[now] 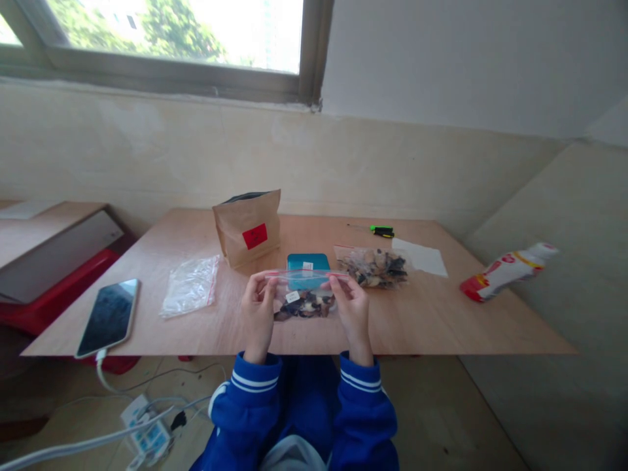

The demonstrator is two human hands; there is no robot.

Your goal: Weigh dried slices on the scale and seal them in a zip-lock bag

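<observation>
The zip bag [305,297] of dark dried pieces was held upright just above the table's near edge [294,350], left hand [258,313] and right hand [351,311] each pinching an end of its red seal strip, fingers closed on it, likely to keep the mouth taut. A teal box [308,265] sat at twelve o'clock, a filled bag [373,267] at one, an empty bag [190,285] at nine; bare wood lay to the right.
</observation>
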